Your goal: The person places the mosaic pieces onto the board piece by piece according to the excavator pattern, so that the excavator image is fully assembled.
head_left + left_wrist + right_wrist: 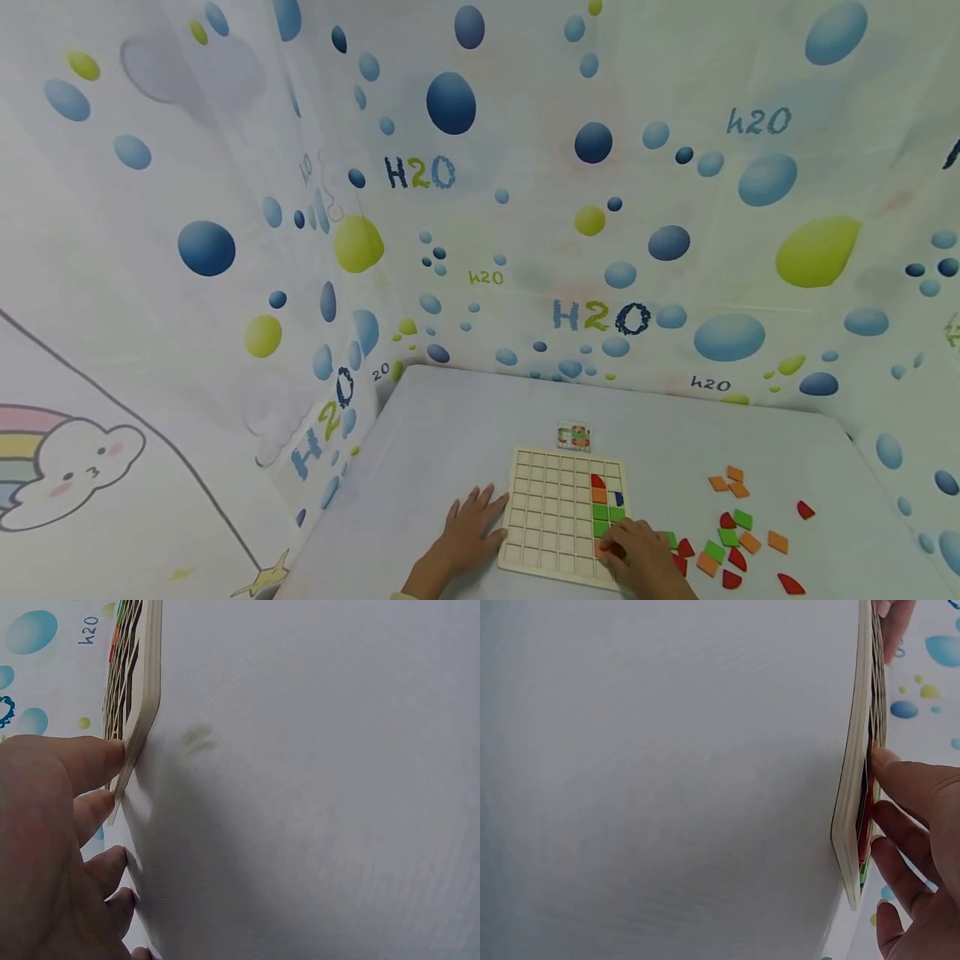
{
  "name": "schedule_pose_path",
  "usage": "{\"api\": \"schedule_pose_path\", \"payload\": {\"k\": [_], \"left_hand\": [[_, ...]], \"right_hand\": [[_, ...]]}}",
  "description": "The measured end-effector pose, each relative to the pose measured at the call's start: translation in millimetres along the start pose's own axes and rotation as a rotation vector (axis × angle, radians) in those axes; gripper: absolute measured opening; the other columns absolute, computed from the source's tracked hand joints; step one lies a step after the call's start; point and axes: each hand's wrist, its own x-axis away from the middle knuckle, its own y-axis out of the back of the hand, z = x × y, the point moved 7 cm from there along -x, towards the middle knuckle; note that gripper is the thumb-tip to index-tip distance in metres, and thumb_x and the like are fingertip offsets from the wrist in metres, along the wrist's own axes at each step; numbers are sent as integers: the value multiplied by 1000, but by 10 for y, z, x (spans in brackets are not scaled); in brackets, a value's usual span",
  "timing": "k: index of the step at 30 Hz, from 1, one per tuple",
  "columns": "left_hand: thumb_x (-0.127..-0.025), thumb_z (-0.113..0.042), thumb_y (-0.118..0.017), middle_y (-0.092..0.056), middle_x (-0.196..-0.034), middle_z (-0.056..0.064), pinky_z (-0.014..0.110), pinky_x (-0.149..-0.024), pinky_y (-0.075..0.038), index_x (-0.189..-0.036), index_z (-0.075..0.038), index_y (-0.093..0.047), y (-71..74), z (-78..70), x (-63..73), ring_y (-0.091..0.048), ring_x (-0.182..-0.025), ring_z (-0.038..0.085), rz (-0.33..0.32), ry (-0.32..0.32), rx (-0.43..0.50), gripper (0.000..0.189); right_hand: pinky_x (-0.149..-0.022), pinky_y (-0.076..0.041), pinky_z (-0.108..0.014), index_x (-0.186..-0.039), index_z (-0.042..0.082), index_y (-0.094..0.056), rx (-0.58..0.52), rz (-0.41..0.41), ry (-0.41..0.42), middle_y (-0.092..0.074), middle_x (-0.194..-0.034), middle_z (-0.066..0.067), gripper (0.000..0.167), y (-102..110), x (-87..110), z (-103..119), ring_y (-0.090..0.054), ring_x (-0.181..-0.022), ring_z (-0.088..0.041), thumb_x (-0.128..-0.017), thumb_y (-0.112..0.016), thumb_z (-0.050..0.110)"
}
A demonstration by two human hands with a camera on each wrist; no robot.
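A pale wooden grid board lies on the table. Green square tiles, an orange tile, a red quarter-round piece and a dark blue piece sit in its right-hand columns. My left hand rests with spread fingers against the board's left edge; thumb and forefinger touch that edge in the left wrist view. My right hand is over the lower right cells, thumb and fingers bent at a red piece there. Its fingers partly hide the piece and an orange tile.
Loose red, green and orange pieces are scattered on the table right of the board, some partly behind the right hand. A small pattern card lies beyond the board's far edge. A printed curtain hangs behind the table.
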Motion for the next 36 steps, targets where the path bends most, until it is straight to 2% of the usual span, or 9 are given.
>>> {"api": "schedule_pose_path", "payload": {"k": [7, 15, 18, 21, 25, 30, 36], "left_hand": [[-104, -40, -63, -37, -170, 13, 73, -124, -17, -159, -23, -48, -2, 7, 1, -28, -158, 43, -1, -1, -8, 59], [-104, -41, -63, -37, -170, 13, 74, -124, -16, -159, -24, -49, 13, 7, -1, -28, -158, 43, 0, 6, -7, 60], [-104, -41, -63, -37, -170, 13, 74, -124, -16, -159, -24, -49, 12, 8, -1, -28, -158, 43, -1, 3, -6, 60], [-104, -41, -63, -37, -170, 13, 74, -124, -16, -159, -24, -49, 4, 7, 1, -28, -158, 43, 1, 1, -2, 59], [-104, -40, -63, -37, -170, 13, 73, -124, -16, -159, -24, -49, 4, 2, 5, -28, -158, 43, 2, 6, -2, 59], [-104, -40, -63, -38, -170, 13, 73, -124, -16, -159, -24, -49, 11, -6, 7, -28, -158, 43, 0, 9, -4, 59], [-104, -42, -63, -37, -170, 12, 73, -124, -15, -159, -26, -49, -20, 39, -5, -26, -159, 42, 6, 13, 8, 60]], "right_hand": [[-73, -38, -37, -94, 33, -69, 24, -9, 27, -64, -101, 13, 17, -27, 6, -23, -54, -89, -12, -89, -84, 27], [-74, -38, -37, -92, 35, -68, 33, -19, -8, -60, -99, 15, 22, 30, 22, -1, -52, -88, -10, -87, -87, 25], [-75, -41, -40, -93, 34, -69, 13, -12, -52, -60, -100, 14, 20, 30, -4, -14, -51, -89, -11, -88, -87, 26], [-78, -44, -45, -98, 29, -72, 11, 21, -136, -63, -104, 9, 16, -1, -64, -78, -53, -94, -15, -89, -85, 28], [-82, -50, -53, -114, 18, -75, 93, 15, -199, -67, -112, -1, 27, -4, -174, -173, -61, -102, -25, -92, -82, 31], [-81, -53, -61, -130, 10, -71, 124, -104, -144, -68, -122, -12, 36, 164, -336, -221, -65, -113, -36, -97, -77, 24], [-81, -53, -59, -136, 9, -69, 92, -137, -88, -66, -125, -15, 37, 280, -633, -233, -64, -113, -37, -100, -73, 19]]}}
